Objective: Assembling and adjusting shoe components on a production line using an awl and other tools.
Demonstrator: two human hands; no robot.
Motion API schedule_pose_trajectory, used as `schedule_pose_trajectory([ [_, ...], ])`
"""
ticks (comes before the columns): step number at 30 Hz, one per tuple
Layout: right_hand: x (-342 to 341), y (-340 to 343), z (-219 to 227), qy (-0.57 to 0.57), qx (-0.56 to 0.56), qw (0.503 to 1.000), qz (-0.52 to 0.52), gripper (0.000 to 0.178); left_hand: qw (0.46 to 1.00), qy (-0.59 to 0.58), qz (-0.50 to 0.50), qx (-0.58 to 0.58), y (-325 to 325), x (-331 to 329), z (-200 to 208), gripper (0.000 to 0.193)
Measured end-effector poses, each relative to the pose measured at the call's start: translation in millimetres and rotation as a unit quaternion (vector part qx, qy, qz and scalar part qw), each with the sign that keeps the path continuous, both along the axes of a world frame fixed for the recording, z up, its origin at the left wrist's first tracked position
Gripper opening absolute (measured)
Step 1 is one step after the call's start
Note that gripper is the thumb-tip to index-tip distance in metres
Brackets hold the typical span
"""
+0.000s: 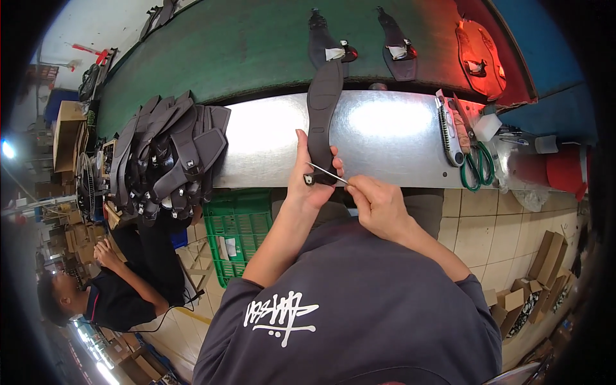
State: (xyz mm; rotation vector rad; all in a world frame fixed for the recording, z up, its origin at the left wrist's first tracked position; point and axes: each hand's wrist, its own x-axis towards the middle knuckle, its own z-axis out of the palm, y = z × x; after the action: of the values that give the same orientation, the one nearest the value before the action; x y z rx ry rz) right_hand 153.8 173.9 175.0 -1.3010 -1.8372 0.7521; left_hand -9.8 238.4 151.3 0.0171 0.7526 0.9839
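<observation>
A long dark padded strap [324,96] stretches away from me over the metal worktop [263,131], its far end reaching the green belt. My left hand [303,186] is closed around its near end, thumb up along the left side and fingertips showing on the right. A small dark-and-light fitting [308,179] shows at the left palm. Pinched in my right hand [380,204] is a thin metal rod-like tool [327,171]. Its tip crosses the strap's near end by my left thumb; whether it touches is unclear, and its handle is hidden in my fingers.
A heap of dark straps [170,151] covers the worktop's left end. More straps [399,45] lie on the green belt [256,42]. At right are a utility knife [450,135] and green-handled scissors [476,168]. Below stands a green crate [237,237]. A person [122,282] sits at left.
</observation>
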Motion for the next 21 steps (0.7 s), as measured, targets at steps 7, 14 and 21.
schedule_pose_trajectory([
  [7,-4,-15,13,0.132,0.016,0.987,0.095,0.006,0.996,0.089,0.031,-0.002,-1,6,8,0.057],
  [14,10,12,40,0.125,-0.038,0.99,0.045,0.033,0.993,0.099,-0.046,0.041,-15,1,22,0.057],
  [21,-6,32,25,0.155,-0.009,0.985,0.08,0.06,0.971,0.198,-0.066,0.114,-18,8,21,0.029],
])
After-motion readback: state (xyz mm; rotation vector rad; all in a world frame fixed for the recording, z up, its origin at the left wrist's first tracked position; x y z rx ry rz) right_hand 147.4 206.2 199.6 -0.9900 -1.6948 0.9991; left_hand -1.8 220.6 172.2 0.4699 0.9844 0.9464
